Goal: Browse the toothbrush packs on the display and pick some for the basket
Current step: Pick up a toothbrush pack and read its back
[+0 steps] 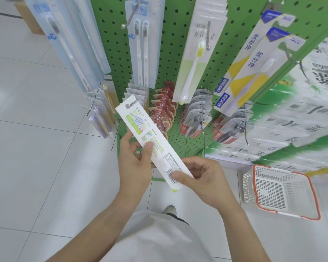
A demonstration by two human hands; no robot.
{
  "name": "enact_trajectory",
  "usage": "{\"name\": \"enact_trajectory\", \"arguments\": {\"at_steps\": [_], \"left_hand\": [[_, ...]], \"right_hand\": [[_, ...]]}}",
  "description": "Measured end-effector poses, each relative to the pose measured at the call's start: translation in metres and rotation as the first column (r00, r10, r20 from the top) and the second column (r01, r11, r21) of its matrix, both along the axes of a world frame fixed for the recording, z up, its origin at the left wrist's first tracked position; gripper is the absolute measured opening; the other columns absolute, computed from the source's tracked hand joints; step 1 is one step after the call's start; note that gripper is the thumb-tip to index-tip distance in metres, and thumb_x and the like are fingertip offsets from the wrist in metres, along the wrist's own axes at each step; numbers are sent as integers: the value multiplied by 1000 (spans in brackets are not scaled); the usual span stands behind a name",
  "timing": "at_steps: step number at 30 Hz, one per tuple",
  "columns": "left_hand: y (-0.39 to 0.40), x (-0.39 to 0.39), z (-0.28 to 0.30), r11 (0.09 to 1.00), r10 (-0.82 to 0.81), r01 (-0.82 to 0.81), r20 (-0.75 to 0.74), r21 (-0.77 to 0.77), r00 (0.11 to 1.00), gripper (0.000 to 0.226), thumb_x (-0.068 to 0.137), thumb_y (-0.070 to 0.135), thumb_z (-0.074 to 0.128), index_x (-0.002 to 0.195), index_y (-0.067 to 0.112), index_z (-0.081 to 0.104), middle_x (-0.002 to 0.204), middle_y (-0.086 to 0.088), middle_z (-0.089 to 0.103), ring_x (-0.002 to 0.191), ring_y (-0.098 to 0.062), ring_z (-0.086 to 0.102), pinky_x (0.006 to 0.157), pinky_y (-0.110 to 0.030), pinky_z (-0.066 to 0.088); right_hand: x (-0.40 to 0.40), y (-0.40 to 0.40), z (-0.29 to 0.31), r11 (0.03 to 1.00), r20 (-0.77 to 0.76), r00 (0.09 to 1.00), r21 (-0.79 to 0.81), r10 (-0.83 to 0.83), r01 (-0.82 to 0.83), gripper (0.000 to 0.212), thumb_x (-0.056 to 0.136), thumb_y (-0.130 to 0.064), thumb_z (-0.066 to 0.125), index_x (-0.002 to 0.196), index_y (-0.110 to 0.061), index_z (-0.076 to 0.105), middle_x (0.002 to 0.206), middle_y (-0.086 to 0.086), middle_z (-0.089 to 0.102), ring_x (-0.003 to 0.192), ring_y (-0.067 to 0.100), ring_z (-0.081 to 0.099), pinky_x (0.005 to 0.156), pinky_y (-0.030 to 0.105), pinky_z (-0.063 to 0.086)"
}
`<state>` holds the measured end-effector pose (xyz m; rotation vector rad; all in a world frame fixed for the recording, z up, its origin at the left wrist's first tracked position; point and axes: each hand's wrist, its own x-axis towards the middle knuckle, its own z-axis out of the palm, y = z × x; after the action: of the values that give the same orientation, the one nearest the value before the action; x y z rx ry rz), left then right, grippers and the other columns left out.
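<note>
- Two hands hold one long white toothbrush pack [150, 138] in front of the green pegboard [114, 46], its printed back side facing up.
- The left hand [134, 163] grips the pack near its middle, thumb pressed on the top face and fingers [124, 140] curled behind it.
- The right hand [201, 178] pinches the lower end by the barcode, thumb on top and fingers curled beneath.
- The pack tilts, its hang-tab end pointing up and left toward the pegboard and its lower end toward the person.
- On the pegboard, more packs hang from hooks: a twin-brush blue pack [140, 42] in the upper middle, a pale green pack [195, 59] to its right, and yellow-and-white packs [254, 67] further right.
- Lower on the pegboard hang rows of red packs [162, 110] and grey packs [197, 114].
- A white basket [273, 190] with an orange rim sits on the tiled floor [36, 148], to the right of the pegboard's foot, well apart from the held pack.
</note>
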<state>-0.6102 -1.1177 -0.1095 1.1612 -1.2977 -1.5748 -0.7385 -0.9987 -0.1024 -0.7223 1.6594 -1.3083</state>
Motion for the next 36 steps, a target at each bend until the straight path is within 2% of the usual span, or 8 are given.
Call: {"name": "enact_trajectory", "arguments": {"at_steps": [4,10,12,16,23,26,32,36], "left_hand": [[0,-3,-1,1000,-26,26,29,13,999,51,96,11,65,140,17,40,115,-5,67,93,-16,73,69,-41,64],[-1,-3,1,989,-35,38,-26,141,999,75,76,56,78,135,21,47,121,-4,64,108,-17,69,85,-43,61],[-1,-2,3,989,-39,44,-40,141,998,58,89,44,72,134,16,50,115,-5,65,103,-8,69,83,-35,62],[-1,0,-1,992,-41,43,-16,120,999,15,105,19,50,113,12,60,94,3,65,88,-4,67,88,-39,61],[-5,2,-1,996,-94,94,70,-1,993,36,99,34,54,102,-1,64,85,-28,67,75,-23,56,73,-51,52],[-3,1,3,985,-162,164,48,-43,986,24,101,24,57,102,3,68,91,-22,73,79,-34,67,79,-56,53],[-3,-6,14,945,-320,318,-6,-75,948,17,99,6,60,110,9,73,98,-2,79,95,-19,75,85,-27,57],[-7,-15,23,916,-386,379,-30,-129,922,15,93,6,66,105,10,75,99,-1,79,93,-16,74,83,-24,57]], "right_hand": [[5,2,-1,995,-203,978,66,-58,72,29,83,-11,83,95,-36,77,91,-17,78,71,8,73,57,13,46],[4,4,-25,999,-639,768,-50,-44,15,36,78,-7,85,104,-31,79,102,-24,71,89,4,68,76,24,56],[4,6,-30,999,-707,708,-42,-5,-35,39,77,-8,85,109,-29,77,108,-22,70,95,-1,64,83,22,54],[8,8,-32,991,-660,743,17,111,-132,44,76,-19,87,116,-31,74,114,-20,66,101,-1,61,88,19,48],[22,3,-29,989,-613,779,39,135,-142,26,91,-33,74,116,-28,70,111,-21,63,103,4,62,86,25,53],[20,0,-22,999,-576,818,-25,5,-25,25,92,-26,73,116,-32,68,107,-20,64,104,7,64,86,25,53],[5,-14,3,979,-342,927,-179,-153,96,36,94,-18,71,123,-36,60,107,-11,71,102,16,68,84,25,55],[-3,-24,17,950,-280,933,-274,-225,147,15,96,-27,67,111,-27,65,105,-10,73,100,16,69,82,29,54]]}}
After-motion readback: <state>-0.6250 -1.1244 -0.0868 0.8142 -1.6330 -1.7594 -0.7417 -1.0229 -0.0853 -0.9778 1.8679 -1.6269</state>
